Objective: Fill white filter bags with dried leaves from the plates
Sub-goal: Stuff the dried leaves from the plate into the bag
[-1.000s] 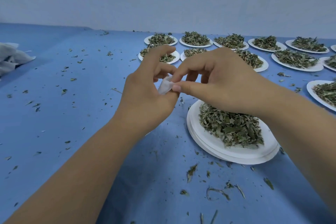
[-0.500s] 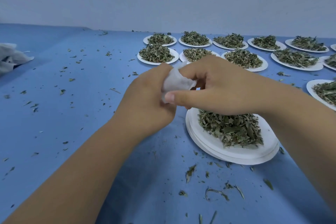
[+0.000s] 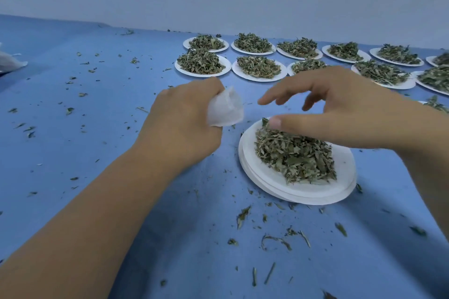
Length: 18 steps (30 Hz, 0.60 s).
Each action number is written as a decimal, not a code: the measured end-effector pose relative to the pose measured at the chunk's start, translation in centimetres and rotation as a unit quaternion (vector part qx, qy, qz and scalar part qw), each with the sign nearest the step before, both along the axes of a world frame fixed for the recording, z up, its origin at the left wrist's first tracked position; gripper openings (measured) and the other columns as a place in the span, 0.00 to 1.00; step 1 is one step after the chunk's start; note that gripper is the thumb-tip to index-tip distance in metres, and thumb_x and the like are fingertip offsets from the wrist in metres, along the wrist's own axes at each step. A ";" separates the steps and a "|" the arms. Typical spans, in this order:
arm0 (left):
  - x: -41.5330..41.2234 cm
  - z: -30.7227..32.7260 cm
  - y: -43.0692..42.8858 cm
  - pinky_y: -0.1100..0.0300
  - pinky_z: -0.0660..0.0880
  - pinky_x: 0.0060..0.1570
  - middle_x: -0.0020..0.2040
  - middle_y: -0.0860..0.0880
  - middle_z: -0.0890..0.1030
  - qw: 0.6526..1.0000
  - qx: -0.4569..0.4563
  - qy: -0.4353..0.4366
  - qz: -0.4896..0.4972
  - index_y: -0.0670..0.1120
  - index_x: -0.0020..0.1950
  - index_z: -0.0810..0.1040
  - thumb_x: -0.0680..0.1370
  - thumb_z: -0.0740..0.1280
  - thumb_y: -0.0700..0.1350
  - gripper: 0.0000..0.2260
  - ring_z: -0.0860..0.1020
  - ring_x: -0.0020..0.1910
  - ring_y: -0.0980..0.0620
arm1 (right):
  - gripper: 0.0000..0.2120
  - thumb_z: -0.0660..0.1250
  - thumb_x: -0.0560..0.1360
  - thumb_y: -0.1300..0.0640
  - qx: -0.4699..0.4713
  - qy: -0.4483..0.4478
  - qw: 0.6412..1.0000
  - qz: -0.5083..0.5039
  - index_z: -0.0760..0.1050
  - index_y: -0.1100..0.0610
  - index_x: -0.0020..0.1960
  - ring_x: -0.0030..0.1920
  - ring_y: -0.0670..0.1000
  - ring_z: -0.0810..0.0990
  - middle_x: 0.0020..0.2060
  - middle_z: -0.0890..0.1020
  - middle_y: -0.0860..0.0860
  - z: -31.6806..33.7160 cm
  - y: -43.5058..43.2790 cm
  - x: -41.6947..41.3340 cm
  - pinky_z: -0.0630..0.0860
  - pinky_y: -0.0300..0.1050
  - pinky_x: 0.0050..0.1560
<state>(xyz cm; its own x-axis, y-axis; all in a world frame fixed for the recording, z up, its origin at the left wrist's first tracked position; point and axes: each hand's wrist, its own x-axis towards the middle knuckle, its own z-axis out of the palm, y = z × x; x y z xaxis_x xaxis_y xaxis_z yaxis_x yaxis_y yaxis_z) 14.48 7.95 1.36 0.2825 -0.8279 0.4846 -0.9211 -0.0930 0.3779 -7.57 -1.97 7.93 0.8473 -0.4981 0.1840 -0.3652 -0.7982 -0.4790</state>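
Note:
My left hand (image 3: 181, 119) grips a small white filter bag (image 3: 224, 110), whose upper part sticks out to the right of my curled fingers. My right hand (image 3: 337, 107) hovers above the nearest pile of dried leaves (image 3: 295, 155), fingers spread and loosely bent, holding nothing. That pile lies on a stack of white paper plates (image 3: 262, 181) on the blue table, just right of the bag. The thumb tip of my right hand sits above the pile's far left edge.
Two rows of white plates with dried leaves (image 3: 202, 64) run along the back toward the right, below a pale wall. Loose leaf bits (image 3: 243, 216) litter the blue cloth. White bags (image 3: 9, 62) lie at the far left edge.
My right hand has let go of the bag and moved right, opening above the near plate. My left hand has kept the bag and moved slightly left, and the view has shifted down.

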 end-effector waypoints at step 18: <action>-4.3 3.5 -1.4 0.61 0.60 0.32 0.43 0.52 0.76 0.984 0.091 -0.144 -0.053 0.54 0.54 0.72 0.70 0.66 0.39 0.16 0.72 0.41 0.46 | 0.06 0.76 0.72 0.53 -0.042 -0.126 0.986 -0.097 0.83 0.42 0.45 0.38 0.34 0.79 0.38 0.83 0.39 -2.4 0.5 -2.8 0.72 0.25 0.40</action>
